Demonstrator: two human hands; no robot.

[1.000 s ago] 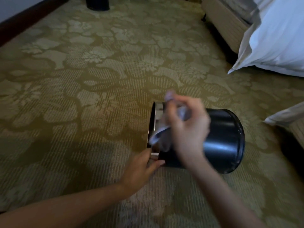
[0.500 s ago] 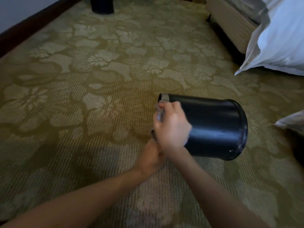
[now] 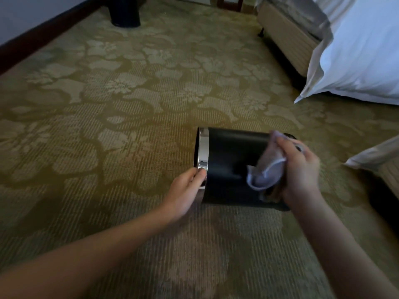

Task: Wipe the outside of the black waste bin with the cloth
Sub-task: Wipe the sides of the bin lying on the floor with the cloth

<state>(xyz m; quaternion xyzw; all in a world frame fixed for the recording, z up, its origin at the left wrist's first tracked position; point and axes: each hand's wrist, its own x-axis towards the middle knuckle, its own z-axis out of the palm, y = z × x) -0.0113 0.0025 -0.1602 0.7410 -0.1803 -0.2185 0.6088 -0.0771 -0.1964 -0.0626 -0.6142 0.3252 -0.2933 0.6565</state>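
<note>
The bin (image 3: 233, 160) is smooth glossy black with a mirror-bright metal rim band (image 3: 203, 152); the cloth (image 3: 266, 169) is soft.

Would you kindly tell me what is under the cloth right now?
The cloth, held by the right hand, lies on the black side wall of the waste bin, near its base. The wall directly beneath is covered, so its state cannot be seen.

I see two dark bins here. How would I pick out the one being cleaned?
Start at the white bedding on the right, then look down to the carpet before it. There a black bin lies on its side, the left hand holding its silver rim, the right hand holding a cloth against it. The other bin, by the far wall, stands upright and untouched.
</note>
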